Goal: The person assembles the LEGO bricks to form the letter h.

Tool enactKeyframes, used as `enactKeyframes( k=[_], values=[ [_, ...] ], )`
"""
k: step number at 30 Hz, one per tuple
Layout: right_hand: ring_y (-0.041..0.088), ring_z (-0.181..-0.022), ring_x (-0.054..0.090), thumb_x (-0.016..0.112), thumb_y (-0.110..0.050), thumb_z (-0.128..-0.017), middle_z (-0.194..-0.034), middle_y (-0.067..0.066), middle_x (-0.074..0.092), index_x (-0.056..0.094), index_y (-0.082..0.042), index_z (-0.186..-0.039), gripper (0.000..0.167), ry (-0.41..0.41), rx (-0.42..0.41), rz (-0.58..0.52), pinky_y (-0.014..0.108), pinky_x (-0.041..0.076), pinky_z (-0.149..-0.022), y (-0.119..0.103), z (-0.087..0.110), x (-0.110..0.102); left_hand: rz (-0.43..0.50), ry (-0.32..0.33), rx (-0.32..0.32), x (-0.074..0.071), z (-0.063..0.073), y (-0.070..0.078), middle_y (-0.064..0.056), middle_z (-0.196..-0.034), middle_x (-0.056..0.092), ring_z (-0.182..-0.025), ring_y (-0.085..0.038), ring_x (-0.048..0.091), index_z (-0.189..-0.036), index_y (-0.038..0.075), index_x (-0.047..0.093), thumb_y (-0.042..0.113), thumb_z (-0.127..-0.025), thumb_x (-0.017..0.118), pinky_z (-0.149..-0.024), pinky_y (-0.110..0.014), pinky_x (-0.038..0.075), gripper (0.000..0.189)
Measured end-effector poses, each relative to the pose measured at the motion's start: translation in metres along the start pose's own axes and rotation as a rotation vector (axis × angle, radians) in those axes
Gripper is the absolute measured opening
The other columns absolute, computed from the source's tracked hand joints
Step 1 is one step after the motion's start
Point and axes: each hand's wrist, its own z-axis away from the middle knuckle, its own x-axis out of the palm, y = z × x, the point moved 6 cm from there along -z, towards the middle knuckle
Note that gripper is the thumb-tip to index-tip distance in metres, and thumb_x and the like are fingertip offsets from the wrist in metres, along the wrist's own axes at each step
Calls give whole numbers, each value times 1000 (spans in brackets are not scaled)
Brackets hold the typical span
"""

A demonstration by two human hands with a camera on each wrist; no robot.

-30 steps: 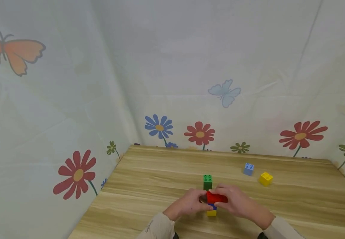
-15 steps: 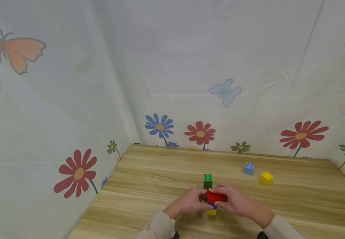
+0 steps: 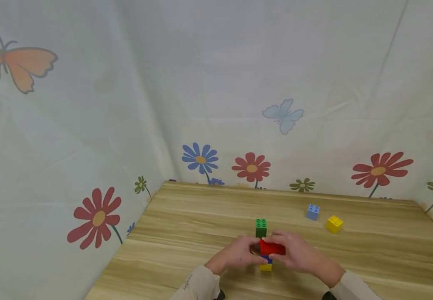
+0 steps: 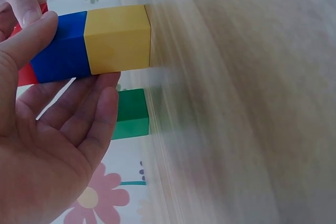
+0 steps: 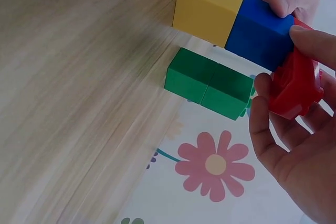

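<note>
A tower of toy building bricks stands on the wooden table point(image 3: 186, 233): a yellow brick point(image 4: 118, 40) at the bottom, a blue brick point(image 4: 62, 45) on it, and a red brick point(image 5: 295, 85) on top. The red one is longer and juts out past the blue to the right. My left hand point(image 3: 238, 253) grips the blue brick, thumb on the near side and fingers round the far side. My right hand point(image 3: 295, 252) pinches the red brick, its thumb near the joint with the blue. Just behind the tower is a stack of two green bricks point(image 5: 207, 82).
Farther back on the right lie a light blue brick point(image 3: 312, 212) and a loose yellow brick point(image 3: 334, 224). A pale cloth wall point(image 3: 216, 83) printed with flowers and butterflies rises along the table's back and left edges.
</note>
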Motion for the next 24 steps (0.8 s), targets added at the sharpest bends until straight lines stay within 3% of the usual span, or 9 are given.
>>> enactKeyframes(
  k=[24],
  values=[
    [5, -85, 53, 72, -28, -85, -104, -12, 58, 66, -19, -116, 33, 23, 1, -39, 25, 50, -76, 2, 1, 1, -51, -4, 18, 2, 0, 1, 14, -100, 66, -90, 1, 60, -115, 15, 64, 24, -84, 73, -79, -19, 48, 33]
  ],
)
